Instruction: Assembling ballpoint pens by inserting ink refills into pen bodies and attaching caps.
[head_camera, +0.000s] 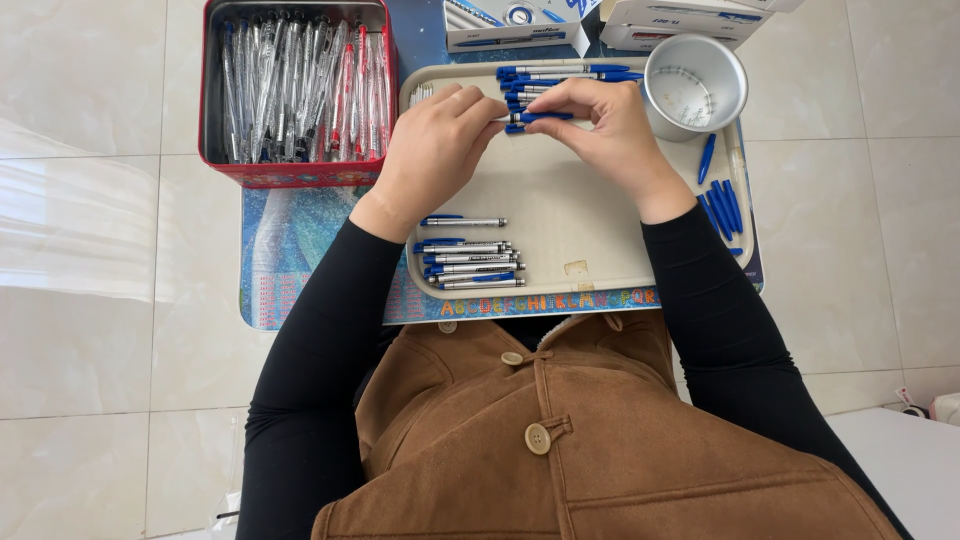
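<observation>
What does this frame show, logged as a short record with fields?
View: head camera, looking down at a beige tray on a low table.
Left hand: on one end of a blue pen.
Right hand: pinching the same pen's other end.
Near edge of tray: row of silver-and-blue pens.
Far edge of tray: more blue pens.
Right of tray: metal cup, loose blue pen parts.
Left of tray: red tin full of clear pen barrels.
</observation>
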